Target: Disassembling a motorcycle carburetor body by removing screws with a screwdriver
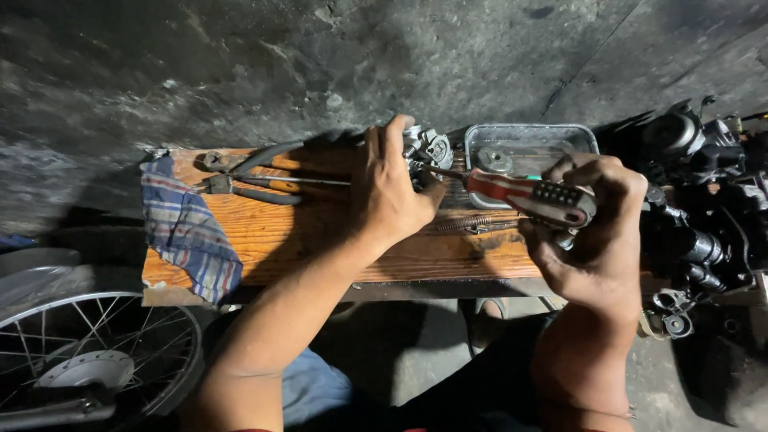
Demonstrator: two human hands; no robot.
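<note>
Small metal part point(426, 152) held down on wooden bench point(320, 232) by left hand point(388, 188), fingers closed over it. Screwdriver point(524, 194) gripped in right hand point(596, 220), tip set against part. Fastener judged mid-work, part not yet opened. Metal tray point(580, 136) behind, washer-like piece inside; pliers point(248, 176) lying unused.

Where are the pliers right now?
In the head view, the pliers lie on the left part of the wooden board, between the striped cloth and the left hand, untouched.
</note>
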